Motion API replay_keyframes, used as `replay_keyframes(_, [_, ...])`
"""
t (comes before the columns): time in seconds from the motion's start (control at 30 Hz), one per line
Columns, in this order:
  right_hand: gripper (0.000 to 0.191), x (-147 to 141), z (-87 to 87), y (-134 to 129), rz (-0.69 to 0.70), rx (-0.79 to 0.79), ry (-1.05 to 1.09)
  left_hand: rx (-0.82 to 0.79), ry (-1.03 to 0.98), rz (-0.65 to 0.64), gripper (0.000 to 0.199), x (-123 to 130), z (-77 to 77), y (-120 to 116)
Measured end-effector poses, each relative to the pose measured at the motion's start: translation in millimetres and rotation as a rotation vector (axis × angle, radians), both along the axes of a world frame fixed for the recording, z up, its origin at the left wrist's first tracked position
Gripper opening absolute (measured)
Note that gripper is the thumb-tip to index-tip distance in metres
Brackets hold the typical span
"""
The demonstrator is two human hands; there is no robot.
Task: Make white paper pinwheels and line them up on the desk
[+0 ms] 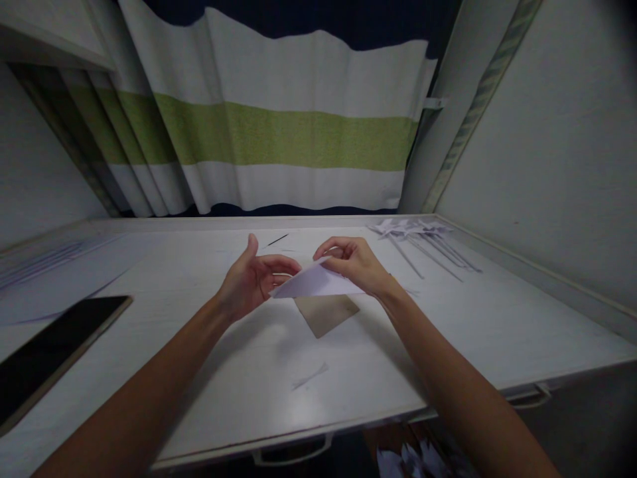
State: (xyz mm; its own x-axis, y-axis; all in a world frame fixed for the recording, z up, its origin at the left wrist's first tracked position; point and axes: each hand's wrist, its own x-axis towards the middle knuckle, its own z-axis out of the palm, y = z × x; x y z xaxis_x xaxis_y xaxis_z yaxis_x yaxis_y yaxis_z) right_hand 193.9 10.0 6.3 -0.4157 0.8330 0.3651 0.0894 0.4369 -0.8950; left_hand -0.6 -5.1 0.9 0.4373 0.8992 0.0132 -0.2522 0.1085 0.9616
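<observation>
At the frame's centre, the white paper (318,284) stretches left to right along its lower edge — partly overlapping the tan piece (326,317) on the table (223,405). The right hand (355,264) has its fingers pinched on the upper edge; the left hand's (251,277) loosely spread fingers sit by the left tip — contact unclear.

Worn on the head, the only camera looks forward and down from the desk (497,325)'s front edge (seen slanting across the bottom), with the left hand (249,279) and right hand (355,263) near, toward the curtain (298,136) behind the back edge.
</observation>
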Motion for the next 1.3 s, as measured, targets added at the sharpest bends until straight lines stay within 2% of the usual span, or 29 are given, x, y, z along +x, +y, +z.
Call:
replay_keyframes(0.1, [0.013, -2.8, 0.4, -3.7, 0.061, 0.034, -0.037, -0.064, 0.068, -0.048, 0.051, 4.7, -2.7, -2.0])
replay_keyframes(0.23, [0.012, -7.2, -0.6, -6.3, 0.092, 0.078, -0.054, -0.010, 0.231, -0.147, 0.045, 13.3, -7.5, -7.0])
replay_keyframes(0.43, [0.014, -7.8, 0.7, -10.4, 0.079, 0.162, -0.076, -0.026, 0.205, -0.153, 0.034, 14.4, -9.9, -9.0])
replay_keyframes(0.57, [0.013, -7.6, 2.7, -11.6, 0.103, 0.157, -0.078, 0.039, 0.214, -0.095, 0.026, 14.3, -11.4, -9.1])
replay_keyframes(0.73, [0.021, -7.4, 5.9, -11.5, 0.119, 0.073, -0.091, 0.359, 0.401, 0.119, 0.026, 15.1, -6.6, -11.8])
replay_keyframes(0.8, [0.020, -6.8, 6.4, -10.7, 0.120, 0.028, -0.099, 0.448, 0.471, 0.156, 0.026, 14.7, -3.5, -13.4])
replay_keyframes(0.97, [0.015, -4.8, 4.6, -7.6, 0.165, -0.030, -0.094, 0.541, 0.549, 0.184, 0.023, 13.5, -1.0, -15.5])
replay_keyframes(1.13, [0.014, -4.9, 4.9, -8.6, 0.129, 0.009, -0.119, 0.600, 0.494, 0.191, 0.014, 15.8, -1.2, -15.7])
replay_keyframes(1.3, [0.017, -5.7, 6.0, -10.7, 0.102, 0.035, -0.164, 0.593, 0.456, 0.160, 0.014, 18.2, 1.1, -17.3])
